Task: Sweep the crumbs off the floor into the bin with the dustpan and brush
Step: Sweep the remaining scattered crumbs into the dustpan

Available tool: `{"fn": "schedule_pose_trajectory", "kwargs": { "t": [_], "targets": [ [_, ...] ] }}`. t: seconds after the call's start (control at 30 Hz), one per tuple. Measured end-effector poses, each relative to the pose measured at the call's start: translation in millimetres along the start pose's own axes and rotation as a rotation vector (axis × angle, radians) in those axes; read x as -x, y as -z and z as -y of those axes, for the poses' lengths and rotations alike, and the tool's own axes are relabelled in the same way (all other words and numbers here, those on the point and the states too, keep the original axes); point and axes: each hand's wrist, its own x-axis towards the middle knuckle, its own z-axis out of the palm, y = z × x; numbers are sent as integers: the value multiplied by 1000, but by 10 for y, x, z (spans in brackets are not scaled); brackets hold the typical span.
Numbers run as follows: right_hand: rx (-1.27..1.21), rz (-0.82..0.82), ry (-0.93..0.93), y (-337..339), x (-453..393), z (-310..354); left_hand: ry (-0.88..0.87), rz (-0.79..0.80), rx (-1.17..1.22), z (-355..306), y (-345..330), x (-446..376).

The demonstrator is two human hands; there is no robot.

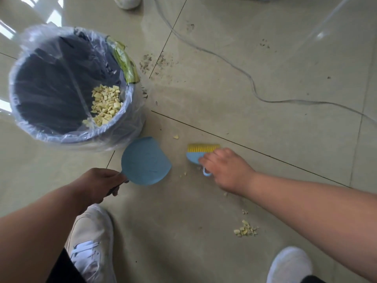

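Note:
My left hand (98,184) grips the handle of a small blue dustpan (145,160), held just off the floor beside the bin. My right hand (226,168) holds a blue brush (195,156) with yellow bristles that point away from me, close to the tiled floor. The bin (22,119), lined with a clear plastic bag, stands at the left with a heap of pale yellow crumbs (106,105) inside. A small pile of crumbs (245,229) lies on the floor under my right forearm. Single crumbs (175,137) lie scattered between brush and dustpan.
A thin cable (253,84) snakes across the tiles behind the brush. Dark smudges (155,62) mark the floor right of the bin. My white shoes (93,237) (289,264) stand at the bottom. Another person's shoe (127,2) shows at the top edge.

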Motion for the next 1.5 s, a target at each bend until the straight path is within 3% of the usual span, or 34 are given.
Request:
{"fn": "schedule_pose_trajectory", "kwargs": {
  "t": [0.1, 0.2, 0.27, 0.43, 0.53, 0.73, 0.93, 1.17, 1.3, 1.5],
  "targets": [
    [-65, -54, 49, -45, 247, 30, -14, 0, -33, 40, -13, 13],
    [-189, -294, -240, 81, -39, -56, -5, -51, -46, 64, -43, 30],
    [-205, -365, -396, 238, -393, -158, 9, -71, -67, 58, -50, 55],
    [-242, -155, -459, 374, -1072, -126, -7, -149, -90, 41, -82, 96],
    [-321, -96, -318, 230, -1124, 105, -15, -153, -95, 75, -73, 100],
    [-101, 9, 184, -84, -156, 319, -43, -107, -289, 81, -10, 61],
    [49, 177, 268, -41, 680, 41, 5, -113, -290, 201, 75, 76],
    [36, -12, 303, -28, 52, 427, 52, -209, -519, 307, 164, 14],
    [-1, -1, 300, -229, -201, 766, 76, -227, -612, 278, 168, -1],
    [52, 112, 335, -23, 451, 123, 78, -161, -574, 249, 18, -47]
  ]
}}
